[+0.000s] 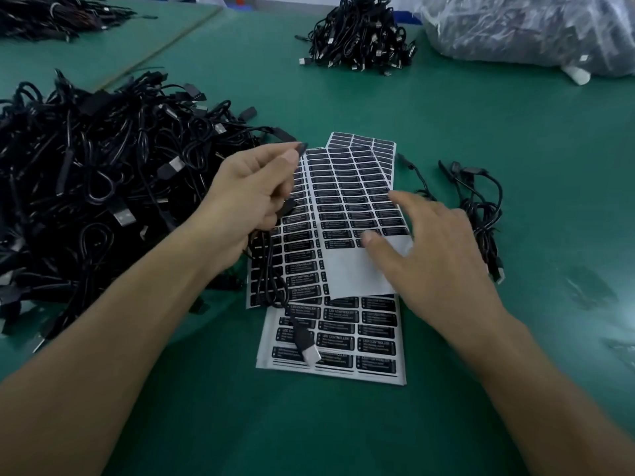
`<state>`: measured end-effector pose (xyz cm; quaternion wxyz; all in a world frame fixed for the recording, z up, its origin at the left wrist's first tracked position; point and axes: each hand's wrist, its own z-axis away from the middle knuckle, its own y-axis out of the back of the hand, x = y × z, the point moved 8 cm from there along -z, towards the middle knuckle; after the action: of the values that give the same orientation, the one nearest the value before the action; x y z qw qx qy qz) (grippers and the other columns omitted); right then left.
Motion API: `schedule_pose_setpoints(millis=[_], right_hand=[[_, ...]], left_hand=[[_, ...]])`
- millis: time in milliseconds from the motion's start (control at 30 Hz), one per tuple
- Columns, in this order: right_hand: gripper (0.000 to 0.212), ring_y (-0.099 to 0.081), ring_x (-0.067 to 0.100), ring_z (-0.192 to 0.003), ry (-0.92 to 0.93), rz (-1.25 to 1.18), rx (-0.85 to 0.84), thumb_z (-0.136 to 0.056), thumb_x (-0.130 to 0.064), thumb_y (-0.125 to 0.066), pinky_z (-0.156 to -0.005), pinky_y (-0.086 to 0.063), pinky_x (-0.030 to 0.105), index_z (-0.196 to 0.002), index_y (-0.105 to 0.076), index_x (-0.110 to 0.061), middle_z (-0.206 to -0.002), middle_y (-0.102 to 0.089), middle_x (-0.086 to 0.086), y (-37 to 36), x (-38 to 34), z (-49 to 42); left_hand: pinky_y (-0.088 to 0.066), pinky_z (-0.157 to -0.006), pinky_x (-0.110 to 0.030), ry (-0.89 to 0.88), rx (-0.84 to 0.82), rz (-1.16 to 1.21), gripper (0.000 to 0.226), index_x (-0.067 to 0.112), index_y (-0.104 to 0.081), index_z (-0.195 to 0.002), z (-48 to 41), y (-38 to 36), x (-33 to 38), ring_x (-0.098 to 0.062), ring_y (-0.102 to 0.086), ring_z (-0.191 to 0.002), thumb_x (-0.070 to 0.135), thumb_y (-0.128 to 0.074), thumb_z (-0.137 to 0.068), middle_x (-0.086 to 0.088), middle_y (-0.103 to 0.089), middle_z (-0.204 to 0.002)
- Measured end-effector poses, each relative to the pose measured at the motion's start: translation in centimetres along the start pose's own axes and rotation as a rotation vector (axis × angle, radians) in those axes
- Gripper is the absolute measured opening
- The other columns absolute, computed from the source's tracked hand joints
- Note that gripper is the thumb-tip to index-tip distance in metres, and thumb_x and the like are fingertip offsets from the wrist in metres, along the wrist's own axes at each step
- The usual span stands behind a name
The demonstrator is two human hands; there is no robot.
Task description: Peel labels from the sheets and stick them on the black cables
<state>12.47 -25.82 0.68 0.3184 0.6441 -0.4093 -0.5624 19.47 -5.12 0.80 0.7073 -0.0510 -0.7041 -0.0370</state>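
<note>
Both my forearms reached up from the bottom of the frame over the green mat (343, 427). My left hand (254, 190), centre left, pinched one black cable (271, 280) between thumb and curled fingertips. That kept its upper end raised and ready for a sticker, while its USB plug (311, 353) trailed down onto the lower sheets (343, 338). My right hand (436, 249), right of centre, held nothing. Its fingers were spread wide over the top sheet (357, 269), with the thumb at the last rows of labels (340, 243) just above the bare backing, I judge to pin the paper and lift a corner. The heap of cables (86, 173) lay at the left edge, within easy reach of my left hand. A few cables (481, 214) lay right of the sheets, probably those already labelled.
</note>
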Motion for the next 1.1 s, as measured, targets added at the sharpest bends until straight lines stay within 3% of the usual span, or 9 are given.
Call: schedule_pose_setpoints(millis=[200,400,500,633,700,767,900,1000,1100], right_hand=[[0.077,-0.032,0.025,-0.127,-0.062,0.163,-0.105,-0.085,-0.077,-0.041,-0.102,-0.024,0.045,-0.15,-0.033,-0.036,-0.145,-0.048,-0.002,-0.9,-0.6,0.5],[0.077,-0.026,0.017,-0.126,-0.041,0.052,-0.087,-0.08,-0.075,-0.051,-0.089,-0.014,0.034,-0.147,-0.036,-0.04,-0.145,-0.045,-0.007,-1.1,-0.7,0.8],[0.073,-0.027,0.011,-0.131,0.028,-0.068,-0.02,-0.082,-0.059,-0.067,-0.097,-0.016,0.029,-0.146,-0.038,-0.039,-0.147,-0.04,-0.01,-0.7,-1.2,0.8],[0.063,-0.035,-0.007,-0.116,0.09,-0.341,0.107,-0.082,-0.027,-0.079,-0.099,-0.02,-0.002,-0.138,-0.05,-0.035,-0.133,-0.043,-0.015,0.4,-1.8,0.8],[0.051,-0.05,-0.003,-0.108,0.035,-0.447,0.155,-0.083,-0.027,-0.078,-0.1,-0.038,0.011,-0.128,-0.057,-0.039,-0.125,-0.052,-0.019,0.8,-1.1,0.5],[0.04,-0.062,0.0,-0.089,-0.066,-0.597,0.163,-0.083,-0.026,-0.077,-0.084,-0.052,0.025,-0.117,-0.062,-0.042,-0.115,-0.06,-0.02,0.9,-0.1,0.3],[0.04,-0.068,0.005,-0.083,-0.211,-0.86,0.093,-0.078,-0.013,-0.079,-0.071,-0.058,0.028,-0.107,-0.067,-0.039,-0.104,-0.067,-0.011,0.3,1.3,0.0],[0.049,-0.074,0.017,-0.089,-0.25,-0.996,-0.02,-0.076,-0.006,-0.083,-0.076,-0.061,0.036,-0.113,-0.065,-0.033,-0.103,-0.074,0.001,-0.8,1.4,-0.1],[0.04,-0.074,0.015,-0.075,-0.223,-0.991,-0.032,-0.082,-0.007,-0.079,-0.069,-0.061,0.029,-0.11,-0.063,-0.032,-0.078,-0.075,-0.003,-1.1,1.3,-0.1]], left_hand=[[-0.04,-0.042,-0.015,-0.044,-0.105,-0.15,0.008,0.02,-0.065,-0.105,0.6,-1.9,-0.1,-0.004,-0.057,-0.054,0.02,-0.058,-0.101,0.004,-0.076,-0.084],[-0.035,-0.037,-0.015,-0.056,-0.126,-0.232,0.017,0.016,-0.062,-0.089,1.1,-3.0,-0.9,-0.004,-0.048,-0.044,0.023,-0.054,-0.103,0.006,-0.065,-0.066],[-0.026,-0.034,-0.016,-0.067,-0.089,-0.218,0.028,0.015,-0.059,-0.08,1.0,-2.9,-1.1,-0.005,-0.034,-0.039,0.026,-0.05,-0.105,0.007,-0.049,-0.053],[-0.024,-0.037,-0.017,-0.135,-0.062,-0.336,0.032,0.02,-0.066,-0.084,1.0,-2.8,-1.0,-0.006,-0.027,-0.039,0.032,-0.047,-0.106,0.006,-0.033,-0.05],[-0.027,-0.04,-0.015,-0.168,-0.068,-0.434,0.024,0.02,-0.066,-0.09,1.1,-2.8,-1.0,-0.003,-0.028,-0.041,0.035,-0.053,-0.103,0.009,-0.037,-0.053],[-0.028,-0.043,-0.015,-0.193,-0.061,-0.499,0.022,0.018,-0.066,-0.096,1.1,-2.6,-0.8,-0.002,-0.031,-0.042,0.036,-0.053,-0.103,0.014,-0.039,-0.053],[-0.028,-0.047,-0.023,-0.283,-0.067,-0.503,0.032,0.018,-0.069,-0.108,1.8,-2.9,0.5,-0.009,-0.04,-0.045,0.029,-0.039,-0.109,0.005,-0.037,-0.051],[-0.037,-0.045,-0.019,-0.306,-0.113,-0.438,0.038,-0.001,-0.066,-0.1,2.2,-3.5,1.0,0.005,-0.046,-0.045,0.022,-0.037,-0.11,-0.012,-0.044,-0.061],[-0.029,-0.044,-0.013,-0.297,-0.123,-0.402,0.027,0.022,-0.062,-0.109,2.4,-3.7,1.0,0.001,-0.044,-0.045,0.016,-0.036,-0.109,0.003,-0.055,-0.059]])
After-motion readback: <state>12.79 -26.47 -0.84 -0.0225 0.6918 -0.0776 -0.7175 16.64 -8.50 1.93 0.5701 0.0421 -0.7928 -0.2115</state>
